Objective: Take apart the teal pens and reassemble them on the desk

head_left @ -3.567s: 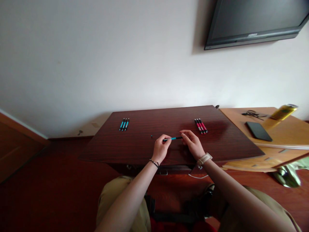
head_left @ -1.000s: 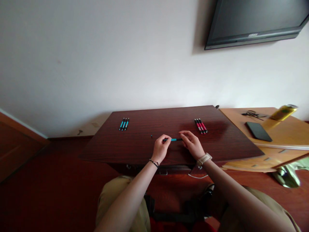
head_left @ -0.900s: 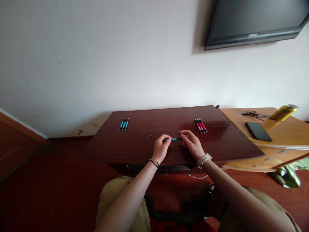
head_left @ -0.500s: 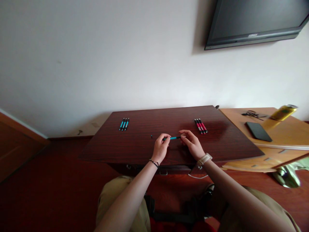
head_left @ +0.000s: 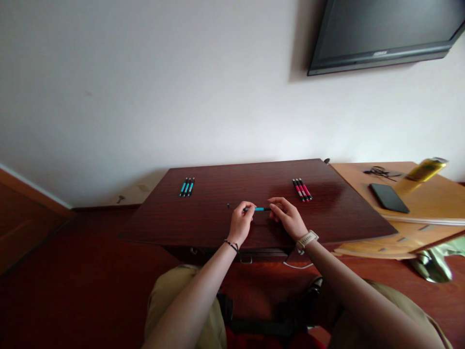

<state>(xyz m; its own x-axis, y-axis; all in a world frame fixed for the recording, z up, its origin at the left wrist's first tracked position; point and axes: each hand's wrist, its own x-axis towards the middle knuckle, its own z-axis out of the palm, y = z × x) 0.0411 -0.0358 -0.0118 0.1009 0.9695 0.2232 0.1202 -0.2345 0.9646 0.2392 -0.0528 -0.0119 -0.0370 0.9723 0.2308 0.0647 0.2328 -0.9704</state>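
A blue-and-black pen [head_left: 260, 209] lies level between my hands, a little above the dark table [head_left: 218, 230]. My left hand [head_left: 241, 219] is closed on its left part. At the pen's right end, the thumb and fingers of my right hand [head_left: 286, 215] pinch the black tip. A tiny dark piece [head_left: 228, 205] rests on the table left of my left hand. Three blue pens [head_left: 186, 187] lie side by side at the left. Several pink and black pens [head_left: 302, 189] lie in a row to the right.
A lighter wooden cabinet [head_left: 432, 206] adjoins the table on the right. On it are a black phone-like slab [head_left: 389, 198], a dark cable [head_left: 380, 171] and a yellow can-like object [head_left: 426, 169]. A television [head_left: 385, 34] hangs on the wall above.
My right hand has shifted slightly left along with the pen, its fingers now closer around the tip. My left hand has barely moved.
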